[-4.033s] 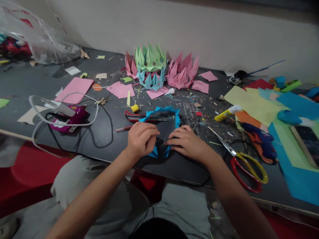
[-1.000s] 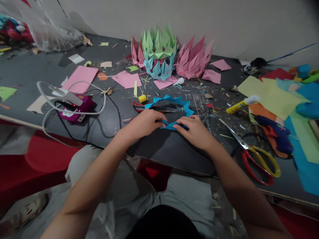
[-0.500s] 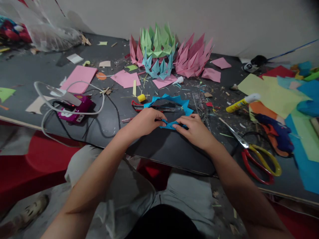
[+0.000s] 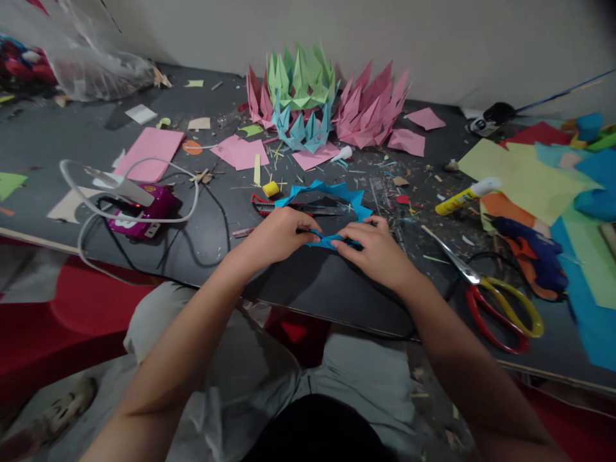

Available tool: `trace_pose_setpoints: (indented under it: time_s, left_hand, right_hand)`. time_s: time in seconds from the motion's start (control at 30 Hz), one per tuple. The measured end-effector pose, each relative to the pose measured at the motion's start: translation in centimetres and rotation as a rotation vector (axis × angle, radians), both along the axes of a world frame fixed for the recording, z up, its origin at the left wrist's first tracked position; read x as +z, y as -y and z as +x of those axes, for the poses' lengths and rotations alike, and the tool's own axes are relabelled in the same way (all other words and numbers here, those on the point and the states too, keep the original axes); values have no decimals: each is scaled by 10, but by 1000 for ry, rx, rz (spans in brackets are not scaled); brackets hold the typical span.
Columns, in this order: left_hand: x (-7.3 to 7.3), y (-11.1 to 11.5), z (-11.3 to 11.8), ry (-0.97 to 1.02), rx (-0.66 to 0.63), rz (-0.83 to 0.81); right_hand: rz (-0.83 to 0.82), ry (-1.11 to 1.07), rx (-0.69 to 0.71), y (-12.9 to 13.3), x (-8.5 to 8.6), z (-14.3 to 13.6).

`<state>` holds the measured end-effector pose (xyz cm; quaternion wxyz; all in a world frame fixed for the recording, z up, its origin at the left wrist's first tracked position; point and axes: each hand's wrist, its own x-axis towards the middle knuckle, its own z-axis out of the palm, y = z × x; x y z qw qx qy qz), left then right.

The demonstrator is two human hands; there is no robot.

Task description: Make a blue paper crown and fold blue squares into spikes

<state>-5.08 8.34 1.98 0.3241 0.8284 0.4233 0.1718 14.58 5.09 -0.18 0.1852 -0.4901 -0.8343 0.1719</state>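
A ring of folded blue paper (image 4: 327, 187) with pointed edges is held just above the dark table. My left hand (image 4: 286, 236) pinches its near edge from the left, thumb and fingers closed. From the right, my right hand (image 4: 368, 247) pinches the same near edge, a short gap away from the left fingertips. Parts of the ring are hidden behind both hands. Through and behind the ring lies a red utility knife (image 4: 269, 205). A yellow cap (image 4: 271, 188) sits just beyond the knife.
Folded paper crowns in green (image 4: 301, 80), light blue (image 4: 304, 131) and pink (image 4: 368, 112) stand by the wall. To the right lie scissors (image 4: 474, 279), a glue stick (image 4: 462, 197), a glue gun (image 4: 532, 253) and coloured sheets. A purple power adapter (image 4: 147, 212) with cables is left.
Both hands keep their pinch on the blue paper ring and have hardly moved. The view has shifted slightly.
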Motion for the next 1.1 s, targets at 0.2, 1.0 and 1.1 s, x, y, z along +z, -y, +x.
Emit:
trace_pose_setpoints:
  time_s: [0.2,1.0,1.1]
  left_hand:
    - [1,7,1,-37,-97,112]
    - [-8,24,20,-449,-230,545]
    - [-7,27,21,-444,-204,525]
  right_hand:
    - [203,55,-12,2,1,1]
    - [341,274,59,11,-2,-6]
    - [322,278,65,11,-2,-5]
